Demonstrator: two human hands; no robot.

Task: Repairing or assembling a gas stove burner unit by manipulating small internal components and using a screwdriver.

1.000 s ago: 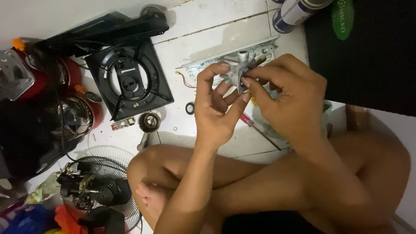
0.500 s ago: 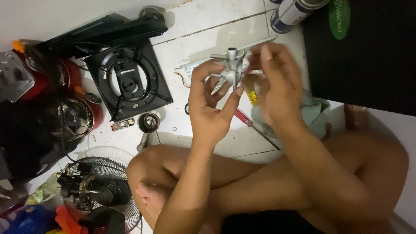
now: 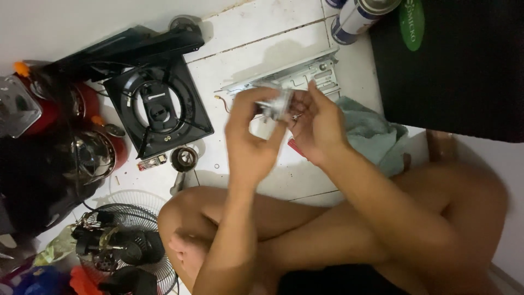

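Note:
I sit cross-legged on a white tiled floor. My left hand [image 3: 248, 139] is raised, its fingers closed on a small grey metal valve part [image 3: 275, 105], which is blurred by motion. My right hand [image 3: 319, 128] is cupped just to the right of the part, with fingertips touching it. A tiny metal piece rests near the right palm. Below the hands a red-handled tool is mostly hidden. Behind them a pale metal bracket panel [image 3: 303, 74] lies flat on the tiles.
A black square gas stove burner frame [image 3: 158, 109] lies at upper left, a round burner cap [image 3: 184, 158] below it. Red and chrome pots [image 3: 82, 147] sit at left, a fan cage [image 3: 123, 246] at lower left. Spray cans [image 3: 357, 19], a teal cloth [image 3: 376, 136], a black box at right.
Both hands moved left and lower with the metal part. The right hand has drawn back and now cups it from the right.

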